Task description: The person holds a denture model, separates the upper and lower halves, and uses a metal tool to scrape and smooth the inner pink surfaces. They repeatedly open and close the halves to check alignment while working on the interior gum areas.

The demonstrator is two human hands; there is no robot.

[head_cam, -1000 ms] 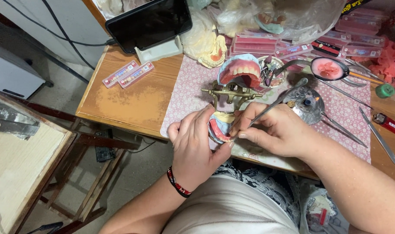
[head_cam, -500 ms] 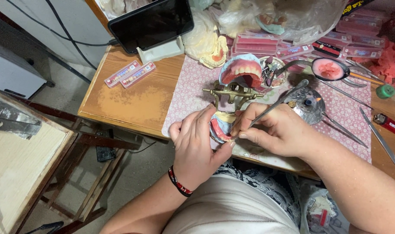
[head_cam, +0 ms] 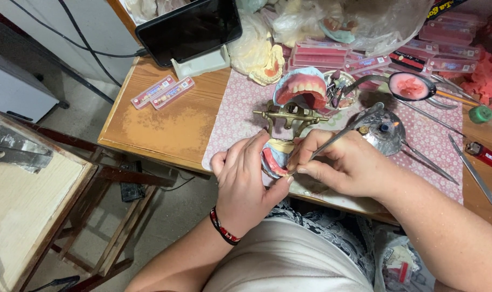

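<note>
**Two hands busy with a set of false teeth**

The left hand (head_cam: 245, 186) curls around a pink and cream set of false teeth (head_cam: 275, 159) and grips it at the edge of the desk (head_cam: 165, 119), most likely to keep it from wobbling. The right hand (head_cam: 346, 165) pinches a thin metal tool (head_cam: 340, 135) the way you hold a pencil. The tool's tip touches the pink part, just beside the left thumb. Holding it so near the tip probably makes small, careful strokes easier.

Just behind the hands stands a brass hinged frame (head_cam: 289, 114) with another pink set of teeth (head_cam: 302, 86) tipped up on it, so its underside shows. To the right sit a small metal burner (head_cam: 383, 130) and a spoon with pink wax (head_cam: 410, 86), both near the right hand. More long tools (head_cam: 473, 170) lie on the dotted pink mat (head_cam: 240, 108). Farther back, a dark tablet (head_cam: 189, 27) leans in a stand, and flat strips of spare teeth (head_cam: 162, 92) rest on the bare wood.
</note>
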